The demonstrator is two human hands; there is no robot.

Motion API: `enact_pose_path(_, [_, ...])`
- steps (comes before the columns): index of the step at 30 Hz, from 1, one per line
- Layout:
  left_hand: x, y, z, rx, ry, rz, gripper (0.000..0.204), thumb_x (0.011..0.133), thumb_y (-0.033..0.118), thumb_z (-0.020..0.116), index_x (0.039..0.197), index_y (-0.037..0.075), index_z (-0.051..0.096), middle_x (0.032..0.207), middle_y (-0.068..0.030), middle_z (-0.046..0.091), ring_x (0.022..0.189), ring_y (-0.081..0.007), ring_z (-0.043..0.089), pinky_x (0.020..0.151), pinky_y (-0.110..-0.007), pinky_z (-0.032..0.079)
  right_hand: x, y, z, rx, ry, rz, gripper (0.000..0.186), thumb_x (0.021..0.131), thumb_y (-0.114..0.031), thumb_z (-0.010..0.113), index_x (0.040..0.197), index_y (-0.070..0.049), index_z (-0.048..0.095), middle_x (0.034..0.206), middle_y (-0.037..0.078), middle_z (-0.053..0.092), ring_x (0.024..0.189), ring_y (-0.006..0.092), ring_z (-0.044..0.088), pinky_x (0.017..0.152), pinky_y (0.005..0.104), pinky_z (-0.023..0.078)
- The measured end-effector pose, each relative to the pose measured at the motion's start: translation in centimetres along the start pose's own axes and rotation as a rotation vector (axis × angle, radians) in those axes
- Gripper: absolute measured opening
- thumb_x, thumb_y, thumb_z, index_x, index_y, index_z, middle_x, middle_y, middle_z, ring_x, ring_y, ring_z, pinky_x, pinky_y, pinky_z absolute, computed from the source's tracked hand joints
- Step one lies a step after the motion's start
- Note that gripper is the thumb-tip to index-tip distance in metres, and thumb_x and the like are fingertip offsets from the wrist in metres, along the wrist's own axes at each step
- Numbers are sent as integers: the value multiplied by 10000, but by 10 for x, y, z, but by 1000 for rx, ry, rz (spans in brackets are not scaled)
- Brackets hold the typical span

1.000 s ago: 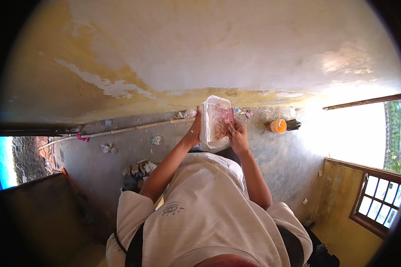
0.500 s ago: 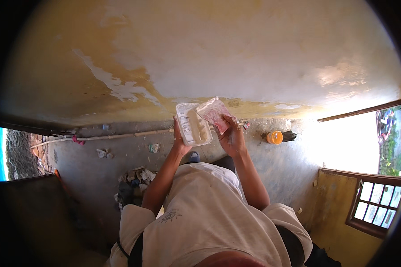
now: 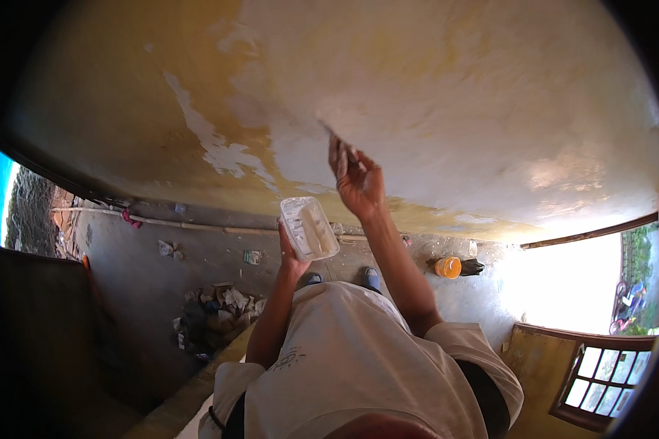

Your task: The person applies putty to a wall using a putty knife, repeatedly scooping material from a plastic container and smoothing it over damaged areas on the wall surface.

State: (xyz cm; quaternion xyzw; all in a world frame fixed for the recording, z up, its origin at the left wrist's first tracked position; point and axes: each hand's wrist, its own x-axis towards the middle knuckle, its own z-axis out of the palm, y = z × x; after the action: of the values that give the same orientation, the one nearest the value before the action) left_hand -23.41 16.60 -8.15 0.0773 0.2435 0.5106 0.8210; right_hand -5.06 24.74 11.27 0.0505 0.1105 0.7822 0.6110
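My left hand (image 3: 292, 260) is closed round the side of a white rectangular plastic tub (image 3: 321, 255). Pale, creamy putty (image 3: 316, 227) lies inside it, with smears along the tub's walls. Raised up and forward, my right hand (image 3: 360, 183) grips a flat putty spreader (image 3: 328, 128), which shows almost edge-on and blurred. The spreader's far edge is at the wall (image 3: 432, 95) or very close to it; I cannot tell whether it touches. The wall carries whitish-grey coating over yellow paint, with bare pale patches (image 3: 223, 155) left of my right hand.
A long pole (image 3: 190, 224) lies along the wall's foot. An orange bucket (image 3: 447, 268) stands to the right beside a black bag (image 3: 472, 268). Crumpled scraps (image 3: 231, 304) are heaped at the left. A bright doorway (image 3: 564, 282) and a paned window (image 3: 608, 377) are on the right.
My right hand has moved away from the tub, up and forward to the wall, with the spreader. My left hand and the tub sit slightly lower; the whole view has shifted.
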Motion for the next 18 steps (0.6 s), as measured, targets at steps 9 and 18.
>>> enact_pose_path(9, [18,-23,37,-13,-8,174,763,990,728,399,1549,209,400,1482,-50,528,1349,-280,532,1120,-532,451,-66,-98,99,458,-304,72,393,1008,-108,506,1335,109,495,1298,245,545,1265,327,595,984,473,625])
enact_pose_path(18, [4,-25,-57,125,247,673,701,1002,689,435,1539,239,418,1511,-26,506,1393,-298,486,1161,-548,386,-13,-17,0,7,83,194,334,1021,-7,467,1291,188,491,1318,295,547,1271,355,577,1048,359,593])
